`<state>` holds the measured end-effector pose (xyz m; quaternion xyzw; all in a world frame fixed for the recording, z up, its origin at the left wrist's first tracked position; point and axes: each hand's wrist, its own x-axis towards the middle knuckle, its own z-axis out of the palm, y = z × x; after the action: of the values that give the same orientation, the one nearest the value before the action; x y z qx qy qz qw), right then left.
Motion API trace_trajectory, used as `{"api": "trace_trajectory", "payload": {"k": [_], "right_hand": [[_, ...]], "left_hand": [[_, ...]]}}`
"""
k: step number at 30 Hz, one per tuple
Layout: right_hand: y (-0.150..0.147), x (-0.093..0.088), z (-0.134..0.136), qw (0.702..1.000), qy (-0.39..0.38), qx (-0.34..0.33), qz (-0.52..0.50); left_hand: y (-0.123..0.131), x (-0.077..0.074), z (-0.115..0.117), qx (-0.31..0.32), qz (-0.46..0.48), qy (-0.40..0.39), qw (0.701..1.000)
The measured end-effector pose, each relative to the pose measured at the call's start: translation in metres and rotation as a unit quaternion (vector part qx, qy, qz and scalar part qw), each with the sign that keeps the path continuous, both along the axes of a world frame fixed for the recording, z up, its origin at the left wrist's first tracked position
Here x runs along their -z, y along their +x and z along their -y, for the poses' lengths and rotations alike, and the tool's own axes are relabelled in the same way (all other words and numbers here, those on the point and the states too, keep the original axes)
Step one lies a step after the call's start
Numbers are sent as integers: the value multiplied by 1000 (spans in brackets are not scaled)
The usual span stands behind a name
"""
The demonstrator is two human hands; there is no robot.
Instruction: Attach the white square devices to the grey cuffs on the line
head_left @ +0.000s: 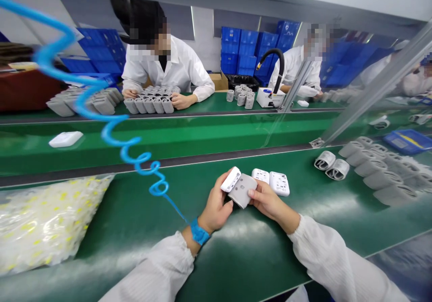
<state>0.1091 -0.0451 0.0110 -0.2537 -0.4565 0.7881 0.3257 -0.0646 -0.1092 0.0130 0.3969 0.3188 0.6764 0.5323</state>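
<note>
White box (231,179) just left of gray cuff (242,190).
My left hand (216,204) holds the box, its long side slanting; my right hand (269,201) pinches the cuff.

Factory assembly line surrounds you: long green workbench (256,261) before you; co-workers (177,72) in white coats (194,61) at facing bench (209,104); blue crates (248,47) stacked behind them; gray rolls (386,177) lined up in rows; coiled blue cord (89,83) running to wristband (199,232) you wear.
</note>
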Motion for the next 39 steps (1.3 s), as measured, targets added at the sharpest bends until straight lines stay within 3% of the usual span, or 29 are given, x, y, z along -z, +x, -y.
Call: {"api": "trace_trajectory", "payload": {"k": [10,18,20,24,27,32,39], "right_hand": [[2,-5,1,999,11,20,50],[3,-7,0,991,26,29,124],[3,-12,0,989,12,22,142],[4,-20,2,986,-33,12,162],[5,-22,3,986,-63,9,155],[6,-22,2,981,-91,4,170],[1,-18,6,972,-71,1,225]], "left_hand": [[3,-4,0,-30,-71,-31,997],[4,-1,0,-46,-192,-17,980],[3,-1,-1,-49,-259,14,964],[-2,3,-3,-59,-449,102,886],[-6,3,-4,-51,-503,134,852],[-11,-3,-4,-20,-525,117,843],[-20,-9,-9,8,-551,72,831]]}}
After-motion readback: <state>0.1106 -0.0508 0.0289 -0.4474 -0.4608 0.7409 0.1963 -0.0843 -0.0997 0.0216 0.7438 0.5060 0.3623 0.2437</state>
